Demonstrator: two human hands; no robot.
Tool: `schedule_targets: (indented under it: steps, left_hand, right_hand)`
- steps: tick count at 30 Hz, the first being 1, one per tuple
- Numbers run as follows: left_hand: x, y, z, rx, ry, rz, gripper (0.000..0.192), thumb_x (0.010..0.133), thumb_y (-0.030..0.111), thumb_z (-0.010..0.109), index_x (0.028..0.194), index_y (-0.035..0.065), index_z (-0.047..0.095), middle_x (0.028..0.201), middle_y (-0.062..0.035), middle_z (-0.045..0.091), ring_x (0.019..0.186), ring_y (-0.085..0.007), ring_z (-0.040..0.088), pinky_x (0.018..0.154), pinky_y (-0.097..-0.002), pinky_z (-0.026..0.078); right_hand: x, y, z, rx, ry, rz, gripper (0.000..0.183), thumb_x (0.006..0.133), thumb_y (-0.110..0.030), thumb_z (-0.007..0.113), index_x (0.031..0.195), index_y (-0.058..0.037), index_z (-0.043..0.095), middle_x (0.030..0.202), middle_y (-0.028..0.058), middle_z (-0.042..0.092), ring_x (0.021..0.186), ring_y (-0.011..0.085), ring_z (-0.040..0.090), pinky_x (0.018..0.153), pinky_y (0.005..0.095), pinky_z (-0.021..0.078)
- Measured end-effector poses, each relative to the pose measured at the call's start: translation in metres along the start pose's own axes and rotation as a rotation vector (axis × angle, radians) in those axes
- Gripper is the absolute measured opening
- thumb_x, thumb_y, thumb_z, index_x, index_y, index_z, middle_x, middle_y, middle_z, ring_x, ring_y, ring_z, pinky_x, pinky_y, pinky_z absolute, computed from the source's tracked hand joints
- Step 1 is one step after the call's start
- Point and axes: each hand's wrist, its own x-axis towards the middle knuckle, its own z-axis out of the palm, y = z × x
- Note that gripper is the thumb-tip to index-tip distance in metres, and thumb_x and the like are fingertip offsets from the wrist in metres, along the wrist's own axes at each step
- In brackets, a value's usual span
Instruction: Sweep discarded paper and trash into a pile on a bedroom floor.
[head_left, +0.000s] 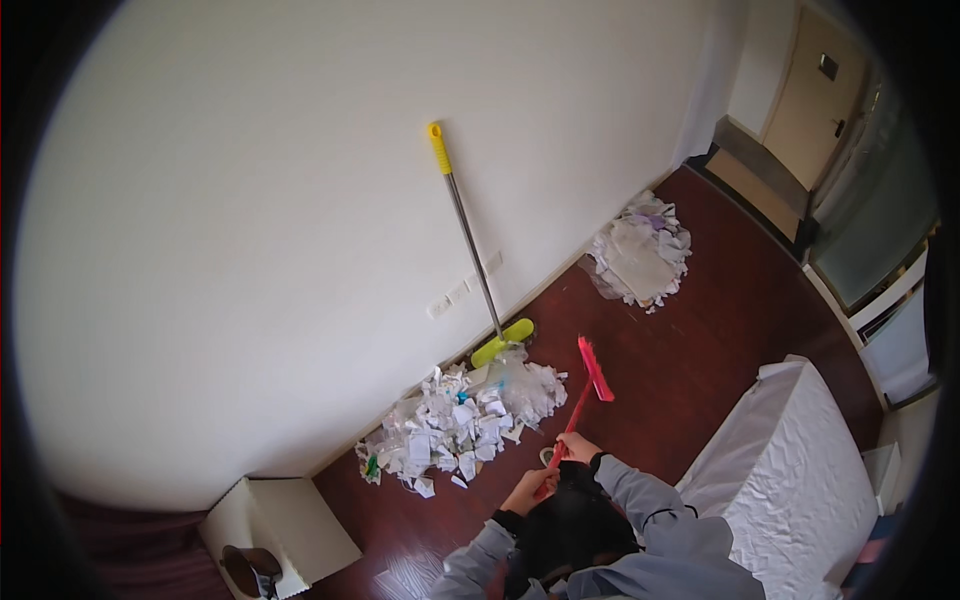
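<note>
Both of my hands grip the handle of a red broom (576, 411). My left hand (529, 489) holds the handle near its top end, close to my body. Farther down the handle, my right hand (577, 448) is wrapped around it. The broom's pink-red bristle head (595, 369) is over the dark red wooden floor, right of a long heap of torn paper and clear plastic (457, 427) along the wall. Beyond it, a second pile of paper scraps (641, 251) lies by the wall.
A mop with a yellow-green head (502, 342) leans on the white wall (262, 225), its head touching the heap. A white-covered mattress or bed (787, 465) stands at right. A white cabinet (300, 517) stands lower left, near a dark curtain (142, 547). A door (817, 97) is far right.
</note>
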Motion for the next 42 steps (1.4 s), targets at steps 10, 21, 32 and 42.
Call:
schedule_targets:
  steps: [10,21,32,42]
  left_hand:
    - [-0.047,-0.008,-0.01,-0.662,0.354,-0.091,0.01,0.081,0.007,0.042,0.081,-0.003,0.044,0.064,0.0018,0.039,0.05,-0.001,0.036,0.042,-0.0122,0.029]
    - [-0.098,0.035,0.046,-0.213,0.556,-0.28,0.008,0.079,0.009,0.046,0.075,0.0042,0.042,0.056,0.0049,0.037,0.041,-0.0018,0.033,0.035,-0.0139,0.025]
    - [-0.004,0.077,0.047,-0.87,0.286,-0.143,0.01,0.081,0.008,0.042,0.073,0.0029,0.039,0.057,0.0025,0.034,0.044,-0.0014,0.033,0.037,-0.013,0.025]
    - [-0.071,0.071,0.114,-0.975,0.433,0.018,0.015,0.082,0.006,0.035,0.068,0.0049,0.031,0.058,0.0016,0.031,0.043,-0.0026,0.029,0.037,-0.0133,0.025]
  right_hand:
    - [0.085,0.078,0.028,-0.259,-0.052,0.367,0.013,0.072,-0.019,0.043,0.076,-0.0073,0.049,0.064,0.0107,0.054,0.055,0.0227,0.053,0.049,0.0409,0.0442]
    - [-0.006,0.033,0.068,-0.129,-0.412,0.564,0.014,0.076,-0.013,0.041,0.081,-0.0009,0.045,0.075,0.012,0.054,0.074,0.0242,0.055,0.068,0.041,0.0448]
    - [0.036,-0.065,0.048,-0.506,-0.082,0.308,0.022,0.074,-0.021,0.044,0.071,0.0001,0.049,0.065,0.0125,0.055,0.057,0.0234,0.056,0.054,0.0361,0.0485]
    - [-0.005,-0.04,0.142,-0.847,-0.372,0.169,0.028,0.067,-0.023,0.049,0.059,0.0039,0.054,0.054,0.0103,0.054,0.05,0.0201,0.055,0.043,0.0302,0.0409]
